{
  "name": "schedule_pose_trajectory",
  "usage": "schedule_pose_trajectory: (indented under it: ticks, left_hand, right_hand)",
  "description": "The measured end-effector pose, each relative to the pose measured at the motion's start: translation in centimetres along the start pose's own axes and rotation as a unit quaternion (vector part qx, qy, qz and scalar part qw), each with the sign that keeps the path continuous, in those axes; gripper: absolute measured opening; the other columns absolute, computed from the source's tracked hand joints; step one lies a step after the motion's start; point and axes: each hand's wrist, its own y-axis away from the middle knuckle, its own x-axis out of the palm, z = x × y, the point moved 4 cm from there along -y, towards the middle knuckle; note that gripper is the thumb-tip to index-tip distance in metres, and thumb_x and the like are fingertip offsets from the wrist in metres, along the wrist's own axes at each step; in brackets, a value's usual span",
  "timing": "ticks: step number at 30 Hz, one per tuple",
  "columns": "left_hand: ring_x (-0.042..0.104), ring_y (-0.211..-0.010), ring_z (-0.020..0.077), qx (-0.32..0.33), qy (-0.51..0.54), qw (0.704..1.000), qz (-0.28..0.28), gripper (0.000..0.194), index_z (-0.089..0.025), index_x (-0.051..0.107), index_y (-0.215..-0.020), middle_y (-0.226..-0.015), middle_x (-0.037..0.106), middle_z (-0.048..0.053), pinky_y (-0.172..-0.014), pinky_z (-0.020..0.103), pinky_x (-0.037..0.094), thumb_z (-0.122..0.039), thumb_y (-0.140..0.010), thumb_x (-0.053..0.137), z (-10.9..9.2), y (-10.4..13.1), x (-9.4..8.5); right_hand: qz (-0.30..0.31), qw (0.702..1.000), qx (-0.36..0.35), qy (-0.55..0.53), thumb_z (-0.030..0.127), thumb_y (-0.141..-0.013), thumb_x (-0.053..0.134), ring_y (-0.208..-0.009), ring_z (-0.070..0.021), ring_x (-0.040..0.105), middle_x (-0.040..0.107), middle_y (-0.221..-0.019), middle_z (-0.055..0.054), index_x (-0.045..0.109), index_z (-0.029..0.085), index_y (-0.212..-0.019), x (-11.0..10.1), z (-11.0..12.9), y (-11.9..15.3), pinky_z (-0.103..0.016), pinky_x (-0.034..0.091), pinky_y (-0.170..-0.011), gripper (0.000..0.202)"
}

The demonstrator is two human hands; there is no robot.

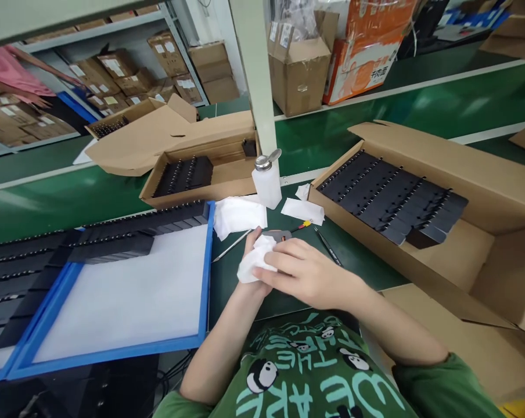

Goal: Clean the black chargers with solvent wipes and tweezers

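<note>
A crumpled white wipe is held between my two hands over the dark green bench. My left hand is wrapped round a small dark device whose end shows beyond the wipe; a red and yellow connector lies by it. My right hand pinches the wipe from the right, its fingers pressed on it. Behind my hands stand a white pump bottle and folded white wipes. A silver pen-like tool lies to the left, and a black pen to the right.
A blue-edged tray with black units is on the left. An open carton with rows of black units stands right; a smaller carton sits behind. An upright post rises behind the bottle. A person's arm shows at upper left.
</note>
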Motion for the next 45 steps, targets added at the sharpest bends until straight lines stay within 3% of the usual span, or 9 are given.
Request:
schedule_pose_trajectory:
  ticks: [6, 10, 15, 18, 25, 30, 36, 40, 45]
  left_hand:
    - [0.063, -0.053, 0.0211, -0.006, -0.049, 0.999, 0.02, 0.041, -0.014, 0.066, -0.086, -0.068, 0.065, 0.005, -0.041, 0.029, 0.046, -0.055, -0.081, 0.06, -1.1, 0.3, -0.1]
    - [0.063, -0.053, 0.0207, 0.016, -0.067, 0.997, 0.02, 0.039, -0.015, 0.068, -0.086, -0.07, 0.068, 0.005, -0.042, 0.029, 0.048, -0.053, -0.081, 0.061, -1.0, 0.2, 0.3]
    - [0.063, -0.055, 0.0162, 0.044, -0.07, 0.996, 0.016, 0.036, -0.014, 0.068, -0.08, -0.067, 0.068, 0.003, -0.048, 0.025, 0.049, -0.05, -0.078, 0.064, -1.0, 0.1, 0.6]
    - [0.062, -0.051, 0.0207, 0.047, -0.085, 0.995, 0.023, 0.039, -0.015, 0.069, -0.085, -0.067, 0.067, 0.003, -0.04, 0.029, 0.045, -0.053, -0.077, 0.064, -1.6, 0.4, 0.2]
    - [0.062, -0.055, 0.0152, 0.058, -0.068, 0.995, 0.039, 0.037, -0.016, 0.065, -0.08, -0.067, 0.066, 0.002, -0.05, 0.024, 0.049, -0.052, -0.074, 0.071, -1.4, 0.1, 0.1]
    - [0.058, -0.052, 0.0163, 0.042, -0.072, 0.992, 0.097, 0.039, -0.015, 0.065, -0.078, -0.065, 0.061, 0.002, -0.045, 0.025, 0.046, -0.054, -0.073, 0.069, -2.2, 1.2, -0.1]
    - [0.06, -0.055, 0.0176, 0.024, -0.071, 0.989, 0.129, 0.041, -0.015, 0.067, -0.08, -0.066, 0.063, 0.005, -0.048, 0.026, 0.048, -0.056, -0.077, 0.065, -1.7, 2.1, 0.1]
    - [0.062, -0.059, 0.0149, 0.015, -0.063, 0.991, 0.12, 0.039, -0.016, 0.066, -0.079, -0.07, 0.065, 0.003, -0.053, 0.023, 0.051, -0.055, -0.077, 0.07, -1.4, 2.7, 0.1]
    - [0.057, -0.055, 0.0175, 0.02, -0.059, 0.987, 0.149, 0.043, -0.016, 0.067, -0.078, -0.066, 0.058, 0.003, -0.046, 0.028, 0.049, -0.059, -0.072, 0.069, -2.4, 4.7, 0.3]
  right_hand:
    - [0.051, 0.996, 0.069, 0.017, 0.004, -0.099, 0.043, -0.07, -0.0162, 0.053, 0.058, -0.075, -0.004, 0.071, 0.017, -0.085, -1.9, -3.8, 4.9, -0.028, 0.046, -0.061, 0.034]
    - [-0.065, 0.981, 0.179, 0.031, 0.005, -0.095, 0.045, -0.085, -0.0204, 0.062, 0.064, -0.093, -0.009, 0.075, 0.023, -0.106, -2.5, -2.9, 5.0, -0.035, 0.053, -0.071, 0.036]
    - [-0.037, 0.994, 0.084, 0.056, 0.009, -0.099, 0.048, -0.078, -0.0193, 0.058, 0.065, -0.082, -0.004, 0.074, 0.024, -0.111, -0.3, -1.8, 3.5, -0.034, 0.051, -0.072, 0.032]
    - [0.006, 0.985, 0.127, 0.12, 0.002, -0.097, 0.043, -0.073, -0.0197, 0.053, 0.063, -0.077, -0.006, 0.075, 0.017, -0.097, -0.7, -3.4, 4.7, -0.034, 0.046, -0.066, 0.035]
    - [-0.051, 0.993, 0.07, 0.079, 0.019, -0.103, 0.049, -0.084, -0.0178, 0.058, 0.065, -0.085, -0.003, 0.074, 0.024, -0.108, -0.1, -0.3, 2.5, -0.033, 0.049, -0.078, 0.026]
    - [-0.017, 0.972, 0.178, 0.15, 0.0, -0.095, 0.041, -0.072, -0.0207, 0.053, 0.06, -0.076, -0.007, 0.076, 0.016, -0.094, -1.2, -4.6, 5.4, -0.037, 0.043, -0.066, 0.038]
    - [-0.138, 0.96, 0.235, 0.061, 0.005, -0.096, 0.047, -0.082, -0.0216, 0.059, 0.064, -0.093, -0.006, 0.058, 0.033, -0.142, -3.6, -2.5, 3.9, -0.038, 0.049, -0.071, 0.055]
    - [-0.048, 0.989, 0.132, 0.041, 0.012, -0.1, 0.047, -0.08, -0.0208, 0.056, 0.065, -0.088, -0.005, 0.066, 0.027, -0.132, -1.6, -1.0, 1.1, -0.037, 0.046, -0.073, 0.04]
    - [0.075, 0.962, 0.232, 0.127, 0.003, -0.097, 0.039, -0.075, -0.0212, 0.052, 0.061, -0.083, -0.008, 0.076, 0.019, -0.098, 0.1, -5.9, 6.0, -0.037, 0.042, -0.071, 0.04]
